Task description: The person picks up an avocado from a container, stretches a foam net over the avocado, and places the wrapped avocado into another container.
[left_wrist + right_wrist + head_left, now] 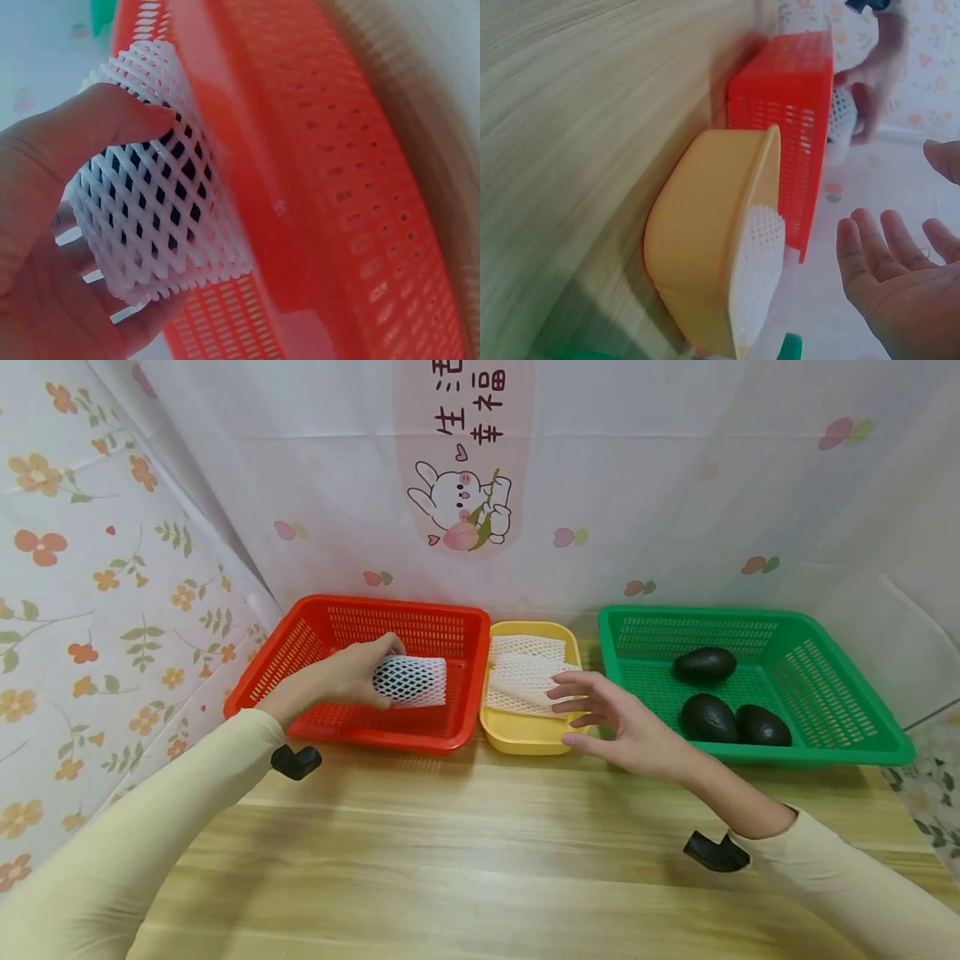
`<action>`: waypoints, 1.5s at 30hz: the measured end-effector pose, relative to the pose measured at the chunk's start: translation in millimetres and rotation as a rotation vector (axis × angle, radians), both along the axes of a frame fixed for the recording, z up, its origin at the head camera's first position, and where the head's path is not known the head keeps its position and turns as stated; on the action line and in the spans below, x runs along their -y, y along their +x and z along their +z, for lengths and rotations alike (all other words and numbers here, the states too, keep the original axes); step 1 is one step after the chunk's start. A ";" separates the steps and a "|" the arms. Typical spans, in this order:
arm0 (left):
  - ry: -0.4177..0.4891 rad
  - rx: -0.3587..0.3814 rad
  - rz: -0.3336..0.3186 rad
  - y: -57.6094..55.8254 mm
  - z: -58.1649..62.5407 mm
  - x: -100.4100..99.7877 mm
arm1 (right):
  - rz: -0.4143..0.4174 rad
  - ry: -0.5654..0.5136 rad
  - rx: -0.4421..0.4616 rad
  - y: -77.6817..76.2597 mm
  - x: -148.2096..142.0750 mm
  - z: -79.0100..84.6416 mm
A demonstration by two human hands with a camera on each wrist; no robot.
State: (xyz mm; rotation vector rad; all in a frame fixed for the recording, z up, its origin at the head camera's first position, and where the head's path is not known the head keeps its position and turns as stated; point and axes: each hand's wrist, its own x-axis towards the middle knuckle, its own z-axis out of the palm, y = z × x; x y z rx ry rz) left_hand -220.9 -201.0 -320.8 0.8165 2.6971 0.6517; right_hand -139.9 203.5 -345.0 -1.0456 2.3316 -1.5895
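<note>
My left hand grips a white foam net sleeve with a dark fruit inside, over the red basket. Through the mesh the fruit shows as dark diamonds, and part of the sleeve beyond it hangs slack. In the left wrist view the thumb lies across the sleeve, close to the basket's rim. Fingers spread and holding nothing, my right hand hovers at the right side of the yellow container. More foam net sleeves lie flat in that container.
At the right, a green basket holds three dark avocados. The three containers stand in a row on a wooden table, against a white printed cloth. A floral cloth hangs along the left side.
</note>
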 end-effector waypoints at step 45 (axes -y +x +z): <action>-0.215 0.183 -0.127 3.8 -18.8 -32.0 | -0.055 0.027 -0.017 -15.8 -33.1 -7.0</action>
